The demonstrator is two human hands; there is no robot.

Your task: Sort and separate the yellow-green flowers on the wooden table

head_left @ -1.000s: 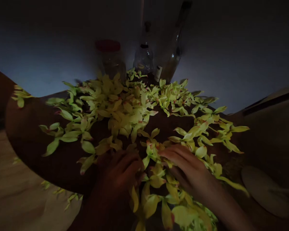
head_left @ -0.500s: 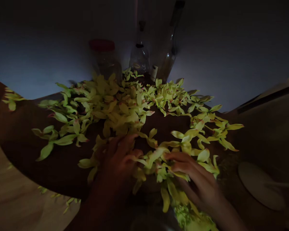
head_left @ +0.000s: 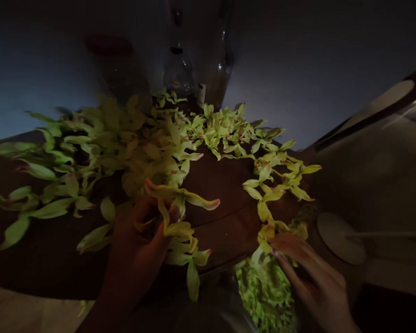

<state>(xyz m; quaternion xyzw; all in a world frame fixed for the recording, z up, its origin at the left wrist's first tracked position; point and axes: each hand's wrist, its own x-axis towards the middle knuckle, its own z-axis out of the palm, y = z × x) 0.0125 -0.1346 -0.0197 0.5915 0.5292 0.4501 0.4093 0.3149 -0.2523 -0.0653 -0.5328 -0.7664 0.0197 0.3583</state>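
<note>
My left hand (head_left: 138,245) has its fingers curled around several yellow-green flowers (head_left: 182,226) with long petals that stick out past the thumb. On the right, my right hand (head_left: 312,268) pinches a yellow flower (head_left: 266,233) at its fingertips; the dim light blurs the exact grip. Just below and left of that hand sits a heap of small, crumpled light-green pieces (head_left: 263,296). A large spread of the same long-petalled flowers (head_left: 152,143) covers the back and left of the dark table (head_left: 225,203).
Behind the flowers stand a jar with a red lid (head_left: 111,46), a clear bottle (head_left: 178,71) and a taller bottle (head_left: 222,69) against the wall. A pale round object with a handle (head_left: 339,236) lies low at the right. The floor shows at lower left.
My hands have moved apart, the left lifting flowers and the right shifting right and down. Flowers between them have left the table's middle. The view has turned, showing more of the green heap.
</note>
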